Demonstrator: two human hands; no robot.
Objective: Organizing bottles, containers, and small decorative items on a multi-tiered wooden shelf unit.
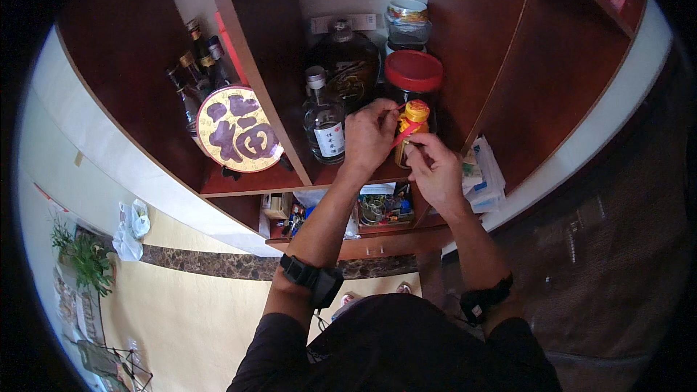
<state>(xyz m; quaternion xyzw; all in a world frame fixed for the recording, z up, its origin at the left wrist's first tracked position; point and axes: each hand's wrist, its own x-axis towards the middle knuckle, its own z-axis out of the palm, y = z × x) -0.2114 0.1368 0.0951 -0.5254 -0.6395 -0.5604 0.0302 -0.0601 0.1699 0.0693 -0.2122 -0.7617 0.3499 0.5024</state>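
Note:
On the shelf stands a bottle with a yellow cap (pixel 417 111), a red ribbon (pixel 407 132) tied round its neck. My left hand (pixel 372 133) pinches one part of the ribbon at the bottle's left. The fingers of my right hand (pixel 434 164) are closed at the ribbon's lower part, in front of the bottle; what exactly they grip is partly hidden. A clear glass bottle (pixel 325 120) with a white label stands beside my left hand. Behind the yellow-capped bottle is a jar with a red lid (pixel 414 71).
A large dark glass jar (pixel 348 65) and stacked bowls (pixel 408 19) stand farther back. Left of the divider are several bottles (pixel 201 60) and a round decorative plaque (pixel 239 129). Below, an open drawer (pixel 370 245) holds small items; papers (pixel 484 179) lie at the right.

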